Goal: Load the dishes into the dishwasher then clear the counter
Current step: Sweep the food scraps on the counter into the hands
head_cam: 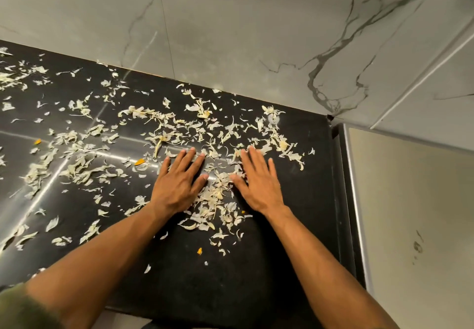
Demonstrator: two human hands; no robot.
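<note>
The person stands at a glossy black stone counter (295, 226) with both hands laid flat on it, palms down. The left hand (179, 182) has its fingers straight, pointing toward the wall. The right hand (259, 182) lies the same way, near it. Neither hand grasps anything: both are released and only rest on the surface.

Between the two hands, touching both thumbs, there is a small heap of thin, pale, papery peel scraps (218, 195), and it continues back toward the wrists. More of these scraps lie under and just beyond the fingertips of both hands, in a dense band. Many others are scattered on the outer side of the left hand, across the counter up to the wall.

A small orange scrap (139, 162) lies just beside the little finger of the left hand, and a second orange bit (199, 251) sits between the two forearms.

Beyond the fingertips rises a grey-white wall of marble-veined tiles (230, 33). On the outer side of the right hand, past the counter's edge, I see a pale beige panel with a metallic rim (410, 200). A dark green sleeve (18, 308) covers the upper part of the left arm.
</note>
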